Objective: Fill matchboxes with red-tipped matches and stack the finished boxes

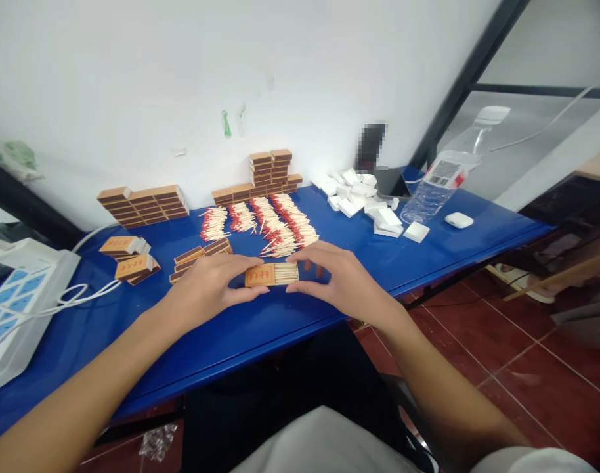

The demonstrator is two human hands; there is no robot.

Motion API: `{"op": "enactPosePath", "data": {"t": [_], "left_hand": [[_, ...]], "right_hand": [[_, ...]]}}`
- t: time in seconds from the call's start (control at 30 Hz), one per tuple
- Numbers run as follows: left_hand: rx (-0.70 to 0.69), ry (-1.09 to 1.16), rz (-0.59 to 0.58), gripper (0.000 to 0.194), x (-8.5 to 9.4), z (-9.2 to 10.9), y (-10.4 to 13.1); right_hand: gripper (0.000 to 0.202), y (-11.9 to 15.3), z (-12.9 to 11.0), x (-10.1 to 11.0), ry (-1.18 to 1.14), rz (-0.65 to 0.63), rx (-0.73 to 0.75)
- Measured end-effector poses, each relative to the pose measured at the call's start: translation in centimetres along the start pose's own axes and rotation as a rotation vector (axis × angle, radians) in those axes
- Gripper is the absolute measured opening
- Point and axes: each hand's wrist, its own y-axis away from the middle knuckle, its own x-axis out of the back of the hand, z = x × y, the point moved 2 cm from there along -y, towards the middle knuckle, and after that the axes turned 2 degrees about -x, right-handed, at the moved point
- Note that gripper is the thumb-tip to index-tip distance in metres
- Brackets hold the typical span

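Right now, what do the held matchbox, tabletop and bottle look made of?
Matchbox: likely thin card, matte; printed orange face, straight edges.
Tabletop: smooth blue, perhaps laminate or painted metal, given its even sheen.
Bottle: probably clear plastic, shiny; see-through, ridged walls.

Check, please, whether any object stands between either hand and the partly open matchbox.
Nothing visible does: the left hand holds the matchbox by its cover, and the right hand is at its open, match-filled end. The loose matchsticks lie beyond it, not between.
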Motion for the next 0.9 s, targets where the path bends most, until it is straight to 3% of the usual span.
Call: {"op": "enactPosePath", "data": {"t": [0.17, 0.27, 0.43, 0.6, 0.8, 0.9], "left_hand": [[0.009, 0.082, 0.018, 0.043, 0.0, 0.7, -0.2], [0.081, 0.192, 0.015, 0.046, 0.0, 1.4, -0.5], [0.231, 0.504, 0.033, 0.063, -0.2, 2.5, -0.7], [0.312, 0.817, -0.026, 0.056, -0.6, 2.5, -0.7], [0.377, 0.775, 0.019, 0.058, -1.1, 3.0, -0.7], [0.354, 0.629, 0.074, 0.053, 0.3, 3.1, -1.1]], "right_hand": [[0.038, 0.0, -0.1, -1.6, -0.053, 0.054, 0.04], [0.048, 0.0, -0.2, -2.6, -0.089, 0.077, 0.052], [0.056, 0.0, -0.5, -3.2, -0.135, 0.11, 0.062], [0.059, 0.0, -0.8, -3.5, -0.142, 0.13, 0.091], [0.062, 0.1, -0.6, -4.2, -0.103, 0.115, 0.098], [0.069, 0.2, -0.5, -4.3, -0.075, 0.129, 0.116]]}}
